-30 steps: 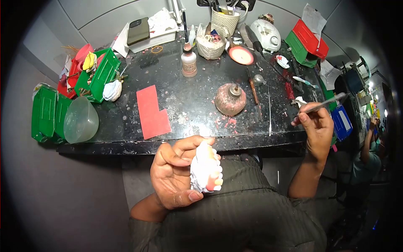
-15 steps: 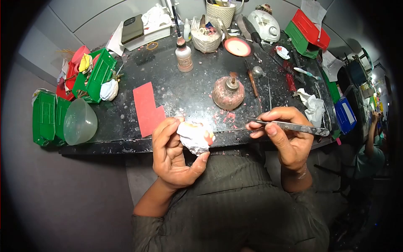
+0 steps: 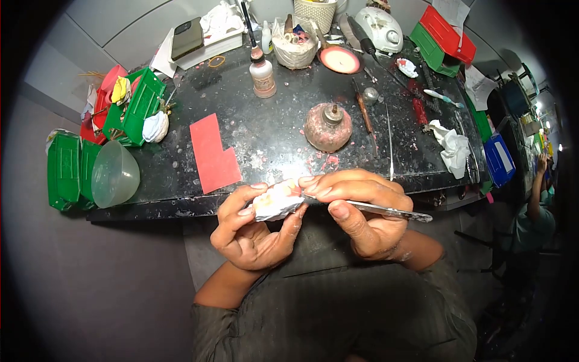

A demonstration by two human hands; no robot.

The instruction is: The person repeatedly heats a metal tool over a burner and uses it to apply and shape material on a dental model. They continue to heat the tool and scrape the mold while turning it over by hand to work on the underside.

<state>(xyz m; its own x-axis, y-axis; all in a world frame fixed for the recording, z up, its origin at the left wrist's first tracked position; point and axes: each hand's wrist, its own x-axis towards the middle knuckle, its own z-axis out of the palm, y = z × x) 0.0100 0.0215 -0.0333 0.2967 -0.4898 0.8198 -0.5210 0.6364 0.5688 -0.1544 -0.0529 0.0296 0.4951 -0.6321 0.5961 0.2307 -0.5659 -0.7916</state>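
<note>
My left hand (image 3: 256, 235) holds a white plaster dental cast (image 3: 278, 204) with pinkish and yellowish parts on top, between thumb and fingers. My right hand (image 3: 368, 211) grips a thin metal tool (image 3: 392, 212), its handle pointing right. The tool's tip is hidden behind the fingertips, which are at the right edge of the cast. Both hands are in front of the desk's near edge. Beyond them a red sheet (image 3: 212, 160) lies on the black desk (image 3: 265, 127), and a round glass burner (image 3: 328, 128) stands farther right.
A dropper bottle (image 3: 263, 77), a bag-lined tub (image 3: 295, 48) and a round pink dish (image 3: 339, 60) stand farther back. Green boxes (image 3: 64, 169) and a translucent bowl (image 3: 115, 175) are left. Crumpled tissue (image 3: 451, 149) lies right. Another person (image 3: 535, 211) is at far right.
My right hand has moved left with the metal tool, up to the cast. My left hand has tilted the cast so its pinkish top shows more. The view has shifted slightly.
</note>
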